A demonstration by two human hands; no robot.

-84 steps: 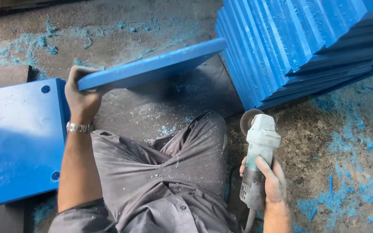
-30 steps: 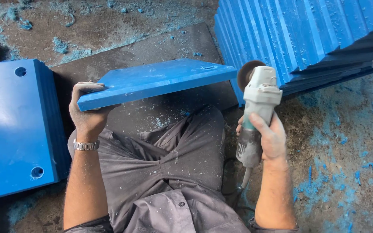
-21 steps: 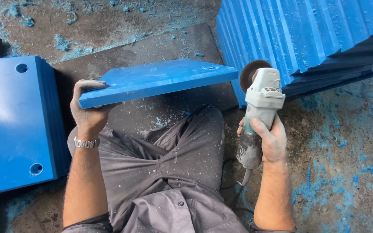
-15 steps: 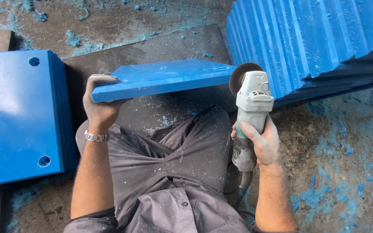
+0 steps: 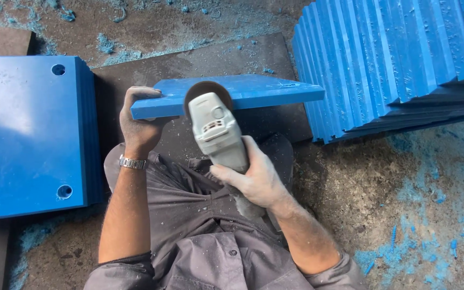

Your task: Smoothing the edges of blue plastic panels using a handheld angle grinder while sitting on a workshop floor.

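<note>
Head view: left hand [image 5: 140,126] is clamped on the blue panel's [image 5: 253,88] left end at 11 o'clock, while right hand [image 5: 253,177] is wrapped tight round the angle grinder [image 5: 216,129], disc at the near edge. Grinding that edge seems under way; running the disc along it likely calls for a steady panel.

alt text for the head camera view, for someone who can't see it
Seen from above, a seated person's right hand holds a grey angle grinder at the near edge of a blue plastic slab, gripped by the left hand. Stacks of blue slabs flank them.
</note>
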